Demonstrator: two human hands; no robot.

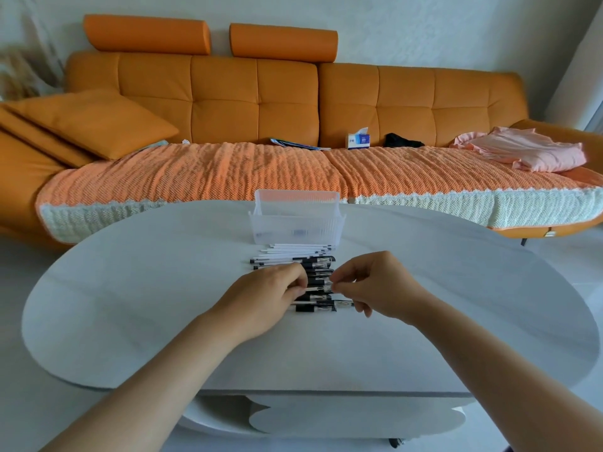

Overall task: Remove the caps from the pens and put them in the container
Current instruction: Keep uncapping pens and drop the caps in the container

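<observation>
Orange sofa [254, 102] fills the far side of the room, with a woven throw over its seat. A tissue box [359, 140] and a pink cloth [528, 151] lie toward its right end.

Nearer stands the white oval table [130, 305]. The clear container [295, 223] sits at its far middle, straight ahead of the person, probably so that each cap can be dropped in with a short reach. A few small dark shapes show through its wall, too blurred to name.

The pens [303, 260] lie side by side in a row running from just near the container down to the hands, all pointing left to right. The farthest ones look like bare white barrels. The nearer ones show black grips and clear ends on the right, likely caps not yet taken off.

The left hand [267, 298] rests over the left part of the row, its fingers curled round the barrel of one pen [315, 289] to steady it. The right hand [381, 285] meets it from the right, thumb and forefinger pressed together in a pinch on that pen's cap [330, 287] and the other fingers loosely curled. Gripping opposite ends suits pulling the two apart.
</observation>
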